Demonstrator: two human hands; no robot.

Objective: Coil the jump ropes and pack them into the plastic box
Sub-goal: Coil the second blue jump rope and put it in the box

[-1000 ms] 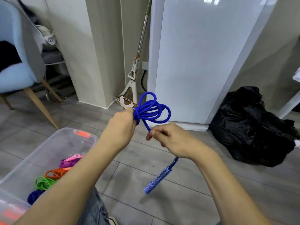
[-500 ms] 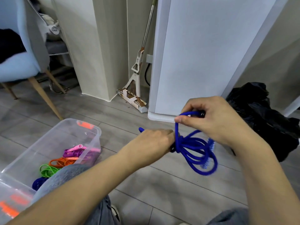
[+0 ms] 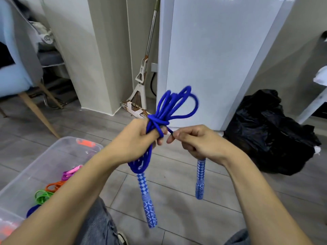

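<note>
The left hand is clenching the bundled blue jump rope, its loops fanning above the fist and one handle hanging below. The right hand is pinching the rope's free end, apparently wrapped round the bundle. The plastic box is sitting lower left, holding coiled ropes

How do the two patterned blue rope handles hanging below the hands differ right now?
The left patterned blue handle hangs free below the coiled blue rope gripped by the left hand, and reaches lower. The right patterned blue handle has its top inside the right hand. Both share the same pattern.
</note>
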